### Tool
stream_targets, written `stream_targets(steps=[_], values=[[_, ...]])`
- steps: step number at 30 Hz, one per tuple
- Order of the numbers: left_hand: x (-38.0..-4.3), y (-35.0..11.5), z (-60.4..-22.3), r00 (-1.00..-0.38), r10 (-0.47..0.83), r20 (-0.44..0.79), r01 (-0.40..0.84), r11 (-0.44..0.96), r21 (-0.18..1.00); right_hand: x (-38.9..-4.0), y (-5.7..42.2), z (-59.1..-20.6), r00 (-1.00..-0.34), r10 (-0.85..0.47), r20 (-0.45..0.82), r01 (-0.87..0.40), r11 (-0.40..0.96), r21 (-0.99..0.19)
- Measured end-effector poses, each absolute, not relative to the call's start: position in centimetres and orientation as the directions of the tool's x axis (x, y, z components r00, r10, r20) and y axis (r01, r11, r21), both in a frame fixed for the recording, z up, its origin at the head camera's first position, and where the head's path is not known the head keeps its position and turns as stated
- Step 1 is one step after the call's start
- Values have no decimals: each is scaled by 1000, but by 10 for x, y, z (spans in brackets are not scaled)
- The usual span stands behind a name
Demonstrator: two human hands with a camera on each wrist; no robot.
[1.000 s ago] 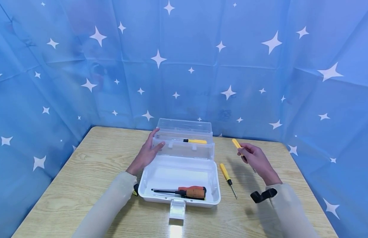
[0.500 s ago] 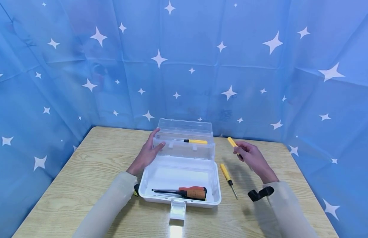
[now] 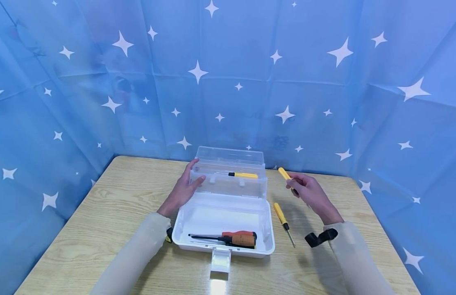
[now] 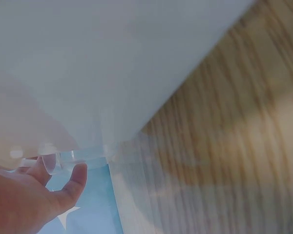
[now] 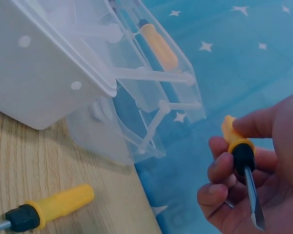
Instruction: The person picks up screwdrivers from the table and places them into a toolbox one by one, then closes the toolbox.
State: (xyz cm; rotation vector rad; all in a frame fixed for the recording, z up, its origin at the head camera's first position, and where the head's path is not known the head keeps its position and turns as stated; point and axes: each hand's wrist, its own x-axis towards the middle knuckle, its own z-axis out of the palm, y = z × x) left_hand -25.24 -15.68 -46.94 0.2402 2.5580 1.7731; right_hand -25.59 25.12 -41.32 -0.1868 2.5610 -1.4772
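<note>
A white toolbox (image 3: 222, 217) stands with its lid up and a translucent upper tray (image 3: 228, 189) raised at the back. My left hand (image 3: 180, 190) holds the tray's left end, thumb in front; its fingers are partly hidden. Right of the box, in the air, my right hand (image 3: 310, 194) grips a yellow-handled screwdriver (image 3: 283, 173); its flat blade shows in the right wrist view. Another yellow-handled screwdriver (image 3: 246, 175) lies in the tray. A third such screwdriver (image 3: 279, 213) lies on the table beside the box.
Inside the box, along its front wall, lie a red-handled screwdriver (image 3: 229, 234) and a brown-handled screwdriver (image 3: 243, 240). The front latch (image 3: 221, 260) hangs outward. A yellow and black thing (image 3: 169, 235) is partly hidden by the left sleeve. A starry blue curtain (image 3: 228, 98) surrounds the wooden table (image 3: 128, 205).
My right hand has moved a little to the left, toward the toolbox, carrying the yellow-handled screwdriver. The left hand keeps its place on the tray.
</note>
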Motion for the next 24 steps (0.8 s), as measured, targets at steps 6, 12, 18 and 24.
stream_targets(steps=[6, 12, 18, 24], values=[[-253, -157, -470, -989, 135, 66, 110, 348, 931, -259, 250, -411, -973, -213, -88, -33, 507, -861], [-253, -158, -470, -989, 133, 59, 102, 344, 934, -261, 248, -405, -973, -211, -90, -34, 522, -852], [-254, -158, -472, -987, 145, 64, 110, 341, 933, -263, 245, -400, -972, -219, -89, -39, 523, -851], [-254, -158, -471, -988, 141, 64, 109, 340, 934, -266, 241, -398, -969, -231, -86, -50, 526, -849]])
